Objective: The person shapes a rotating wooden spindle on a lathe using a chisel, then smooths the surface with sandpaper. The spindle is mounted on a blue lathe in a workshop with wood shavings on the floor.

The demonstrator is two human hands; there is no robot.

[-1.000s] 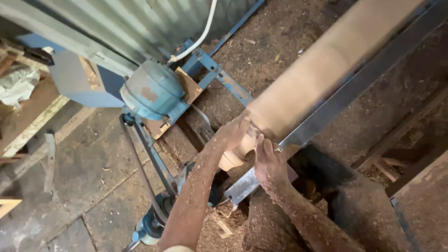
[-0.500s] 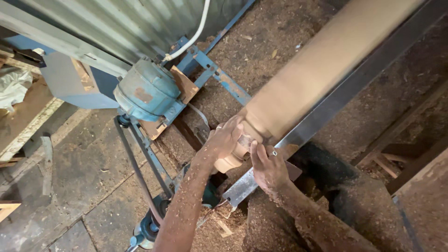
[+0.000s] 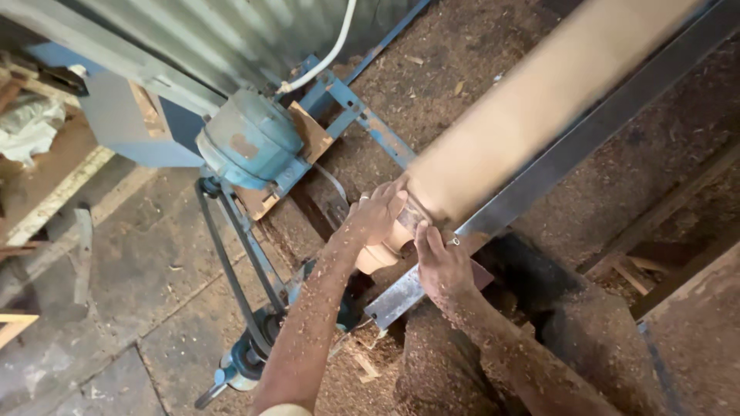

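Note:
A long pale wooden cylinder (image 3: 539, 115) lies on a lathe, blurred as if spinning, running from the middle up to the top right. My left hand (image 3: 375, 217) rests on its narrower near end (image 3: 381, 250), fingers curled over the wood. My right hand (image 3: 439, 266) is just beside it, fingers pressed against the same end where it meets the grey metal tool rest (image 3: 586, 131). A small tool may be under the fingers; I cannot tell. Both forearms are dusted with sawdust.
A blue electric motor (image 3: 250, 139) sits left of the lathe with a drive belt (image 3: 231, 254) running down to a pulley (image 3: 247, 358). Blue frame bars (image 3: 370, 115), a white cable (image 3: 335, 46) and corrugated metal wall are behind. Sawdust covers the ground.
Both hands stay at the near end of the cylinder. The left hand shifted slightly over the end and the right hand's fingers moved closer to the wood.

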